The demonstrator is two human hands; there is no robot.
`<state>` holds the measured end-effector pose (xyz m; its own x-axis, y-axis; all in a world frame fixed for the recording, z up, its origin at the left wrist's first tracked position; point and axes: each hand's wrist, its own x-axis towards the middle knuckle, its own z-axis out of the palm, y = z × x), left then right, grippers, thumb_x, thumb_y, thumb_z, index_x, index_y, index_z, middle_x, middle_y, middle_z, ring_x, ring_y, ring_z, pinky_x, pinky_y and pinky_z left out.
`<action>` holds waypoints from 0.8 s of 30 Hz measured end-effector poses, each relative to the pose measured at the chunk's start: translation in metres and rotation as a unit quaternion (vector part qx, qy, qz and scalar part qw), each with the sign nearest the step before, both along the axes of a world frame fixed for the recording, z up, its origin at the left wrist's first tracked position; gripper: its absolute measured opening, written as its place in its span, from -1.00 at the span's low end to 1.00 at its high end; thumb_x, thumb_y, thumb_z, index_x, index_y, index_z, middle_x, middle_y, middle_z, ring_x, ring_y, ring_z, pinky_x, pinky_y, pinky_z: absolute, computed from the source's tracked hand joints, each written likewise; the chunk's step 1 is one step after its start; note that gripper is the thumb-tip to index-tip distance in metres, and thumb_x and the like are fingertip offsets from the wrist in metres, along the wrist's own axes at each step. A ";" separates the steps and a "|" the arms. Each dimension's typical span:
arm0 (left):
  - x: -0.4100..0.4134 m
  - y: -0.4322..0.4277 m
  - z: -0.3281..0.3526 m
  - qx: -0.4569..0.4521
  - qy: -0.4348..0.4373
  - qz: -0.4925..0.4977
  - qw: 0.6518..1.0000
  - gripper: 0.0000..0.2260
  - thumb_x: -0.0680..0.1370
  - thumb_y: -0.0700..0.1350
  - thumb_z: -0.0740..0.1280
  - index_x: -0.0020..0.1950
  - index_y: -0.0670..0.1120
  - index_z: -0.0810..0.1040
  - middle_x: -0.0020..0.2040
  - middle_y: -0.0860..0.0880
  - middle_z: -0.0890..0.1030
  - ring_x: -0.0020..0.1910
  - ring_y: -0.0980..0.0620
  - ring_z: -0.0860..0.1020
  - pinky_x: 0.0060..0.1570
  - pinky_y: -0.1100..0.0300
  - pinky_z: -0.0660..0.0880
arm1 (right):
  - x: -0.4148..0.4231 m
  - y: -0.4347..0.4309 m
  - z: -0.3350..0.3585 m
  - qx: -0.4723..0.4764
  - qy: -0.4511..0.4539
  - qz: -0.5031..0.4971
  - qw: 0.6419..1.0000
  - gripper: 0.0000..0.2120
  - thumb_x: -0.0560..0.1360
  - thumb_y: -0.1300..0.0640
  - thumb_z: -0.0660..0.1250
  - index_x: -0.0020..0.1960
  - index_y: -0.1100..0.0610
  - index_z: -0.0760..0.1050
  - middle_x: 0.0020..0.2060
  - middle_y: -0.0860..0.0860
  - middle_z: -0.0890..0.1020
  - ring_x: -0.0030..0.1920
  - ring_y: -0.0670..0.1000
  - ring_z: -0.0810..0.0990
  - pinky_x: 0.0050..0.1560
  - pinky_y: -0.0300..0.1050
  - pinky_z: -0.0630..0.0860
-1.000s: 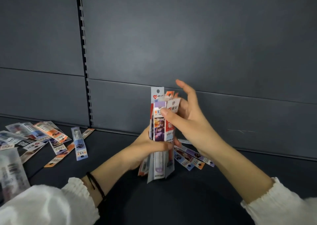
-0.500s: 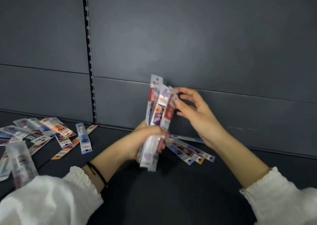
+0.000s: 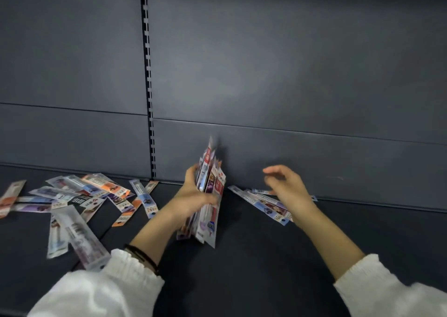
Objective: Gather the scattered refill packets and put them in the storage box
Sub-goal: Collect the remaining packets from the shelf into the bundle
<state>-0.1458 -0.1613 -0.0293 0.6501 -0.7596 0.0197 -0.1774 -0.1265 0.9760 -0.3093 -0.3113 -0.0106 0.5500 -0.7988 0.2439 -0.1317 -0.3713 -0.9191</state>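
A dark grey back panel (image 3: pixel 290 62) fills the upper two thirds of the frame, split by a slotted upright strip (image 3: pixel 148 99) left of centre and a horizontal seam lower down. Below it, a dark shelf (image 3: pixel 254 268) runs the full width and meets the panel along a thin raised edge. Its broadest bare stretch lies at lower centre and lower right, between and beyond the person's two white sleeves (image 3: pixel 101 290).

The scattered refill packets (image 3: pixel 79 195) cover the left middle of the frame. They are long, narrow plastic sleeves with printed cards in orange, blue, purple and white, overlapping at all angles. The farthest ones lie close to the panel's foot. One clear packet (image 3: pixel 82 239) lies nearest the viewer at lower left, just beside the left cuff.

At centre, the left hand (image 3: pixel 193 200) grips a thick bundle of packets (image 3: pixel 209 195). The bundle stands nearly upright and is fanned at the top. Its lower ends reach down to the shelf, though contact cannot be made out. Fingers wrap the far side and the thumb crosses the front.

A few loose packets (image 3: pixel 261 203) lie flat at right of centre, angled along the panel's foot. The right hand (image 3: pixel 287 183) hangs over them with loosely curled fingers, holding nothing; motion blur hides whether it touches them. Black bands (image 3: pixel 142 256) circle the left wrist.
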 end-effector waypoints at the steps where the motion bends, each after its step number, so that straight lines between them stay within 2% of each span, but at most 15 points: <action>1: -0.002 -0.001 -0.003 0.023 -0.026 0.000 0.999 0.01 0.24 -0.18 0.48 0.47 0.31 -0.07 0.29 -0.05 0.49 0.21 -0.10 0.49 0.19 -0.04 0.46 | -0.001 -0.003 -0.006 -0.010 -0.001 -0.033 0.999 -0.79 0.52 0.24 0.23 0.00 -0.03 0.55 0.11 -0.04 0.54 -0.08 -0.08 0.57 0.05 -0.04 0.57; 3: -0.003 -0.004 -0.006 0.087 -0.104 0.031 0.990 0.10 0.23 -0.09 0.51 0.43 0.43 -0.21 0.53 -0.08 0.19 0.45 -0.22 0.19 0.39 -0.13 0.22 | -0.005 -0.012 -0.017 -0.069 0.023 -0.084 0.994 -0.80 0.51 0.28 0.25 0.00 0.04 0.55 0.12 0.05 0.52 -0.10 -0.07 0.54 0.03 -0.07 0.55; 4: -0.003 -0.006 -0.007 0.112 -0.136 0.051 0.983 0.07 0.27 -0.06 0.52 0.44 0.42 -0.21 0.58 -0.06 0.01 0.50 -0.22 0.05 0.40 -0.14 0.12 | -0.009 -0.016 -0.022 -0.104 0.049 -0.095 0.989 -0.81 0.51 0.30 0.26 0.03 0.09 0.55 0.13 0.07 0.51 -0.07 -0.05 0.53 0.04 -0.14 0.49; 6: -0.002 -0.011 -0.007 0.153 -0.201 0.071 0.965 -0.03 0.33 0.09 0.50 0.49 0.35 -0.12 0.59 -0.01 -0.15 0.53 -0.19 -0.06 0.42 -0.14 0.05 | -0.017 -0.027 -0.027 -0.156 0.101 -0.103 0.977 -0.81 0.50 0.29 0.30 0.09 0.13 0.54 0.12 0.09 0.50 0.01 -0.01 0.53 0.03 -0.22 0.41; 8: 0.000 -0.015 -0.010 0.197 -0.245 0.065 0.947 -0.17 0.36 0.25 0.41 0.53 0.22 0.07 0.58 -0.02 -0.11 0.52 -0.19 -0.05 0.42 -0.12 0.06 | -0.023 -0.037 -0.031 -0.175 0.146 -0.099 0.969 -0.77 0.50 0.25 0.33 0.15 0.14 0.53 0.12 0.09 0.49 0.02 0.00 0.52 -0.03 -0.24 0.40; 10: 0.003 -0.017 -0.009 0.244 -0.243 0.052 0.937 -0.23 0.37 0.34 0.33 0.50 0.07 0.22 0.55 -0.08 0.08 0.49 -0.18 0.05 0.39 -0.07 0.12 | -0.027 -0.044 -0.035 -0.181 0.178 -0.092 0.963 -0.74 0.51 0.21 0.35 0.19 0.15 0.52 0.12 0.10 0.49 -0.02 -0.02 0.49 -0.04 -0.24 0.39; 11: 0.004 -0.018 -0.008 0.270 -0.233 0.047 0.933 -0.18 0.37 0.37 0.31 0.51 0.00 0.19 0.52 -0.10 0.14 0.48 -0.18 0.08 0.39 -0.06 0.13 | -0.028 -0.047 -0.036 -0.183 0.186 -0.089 0.961 -0.74 0.50 0.20 0.35 0.19 0.15 0.52 0.12 0.11 0.49 -0.03 -0.03 0.48 -0.03 -0.23 0.39; 13: 0.002 -0.020 -0.007 0.302 -0.212 0.042 0.928 0.00 0.37 0.41 0.28 0.57 -0.10 -0.07 0.55 -0.16 0.10 0.51 -0.20 0.04 0.42 -0.06 0.09 | -0.028 -0.051 -0.038 -0.192 0.196 -0.083 0.958 -0.74 0.50 0.19 0.36 0.18 0.15 0.52 0.11 0.12 0.50 -0.05 -0.03 0.48 -0.02 -0.24 0.36; 15: -0.001 -0.024 -0.007 0.289 -0.199 0.039 0.936 0.08 0.35 0.43 0.29 0.54 -0.01 -0.34 0.58 -0.16 -0.05 0.53 -0.22 -0.03 0.43 -0.09 0.04 | -0.029 -0.053 -0.038 -0.197 0.204 -0.071 0.956 -0.73 0.50 0.17 0.36 0.19 0.14 0.52 0.10 0.10 0.49 -0.02 -0.01 0.49 -0.01 -0.25 0.35; 17: -0.004 -0.028 -0.005 0.246 -0.212 0.039 0.945 0.06 0.35 0.37 0.35 0.47 0.22 -0.43 0.58 -0.12 -0.19 0.53 -0.25 -0.08 0.43 -0.15 0.03 | -0.029 -0.053 -0.038 -0.198 0.209 -0.063 0.956 -0.69 0.49 0.13 0.38 0.22 0.11 0.50 0.10 0.06 0.47 0.09 0.04 0.50 0.04 -0.20 0.37; 18: -0.006 -0.027 -0.004 0.229 -0.241 0.032 0.943 0.02 0.36 0.32 0.38 0.45 0.33 -0.40 0.57 -0.08 -0.24 0.53 -0.26 -0.11 0.42 -0.18 0.03 | -0.028 -0.053 -0.039 -0.209 0.214 -0.061 0.952 -0.65 0.48 0.08 0.39 0.24 0.08 0.49 0.13 0.05 0.47 0.17 0.07 0.48 0.11 -0.16 0.39; 20: -0.007 -0.027 -0.004 0.228 -0.345 -0.001 0.911 -0.14 0.40 0.27 0.37 0.42 0.47 -0.23 0.58 0.00 -0.23 0.52 -0.25 -0.15 0.42 -0.24 0.00 | -0.027 -0.052 -0.042 -0.231 0.241 -0.047 0.941 -0.52 0.46 -0.06 0.39 0.33 0.02 0.43 0.24 0.03 0.47 0.30 0.09 0.39 0.25 -0.07 0.35; 22: -0.009 -0.027 -0.004 0.250 -0.424 -0.024 0.870 -0.37 0.47 0.29 0.26 0.44 0.46 0.00 0.59 0.04 -0.14 0.53 -0.23 -0.13 0.44 -0.27 -0.04 | -0.024 -0.050 -0.045 -0.240 0.295 -0.021 0.925 -0.38 0.44 -0.22 0.35 0.43 -0.03 0.31 0.37 -0.02 0.39 0.39 0.05 0.28 0.36 -0.01 0.26; 24: -0.012 -0.029 -0.005 0.267 -0.422 -0.027 0.866 -0.48 0.51 0.33 0.13 0.46 0.38 0.12 0.60 0.02 -0.07 0.54 -0.21 -0.10 0.44 -0.28 -0.05 | -0.020 -0.051 -0.047 -0.243 0.346 -0.009 0.906 -0.28 0.43 -0.34 0.27 0.49 -0.06 0.21 0.45 -0.05 0.31 0.45 0.04 0.21 0.43 0.06 0.19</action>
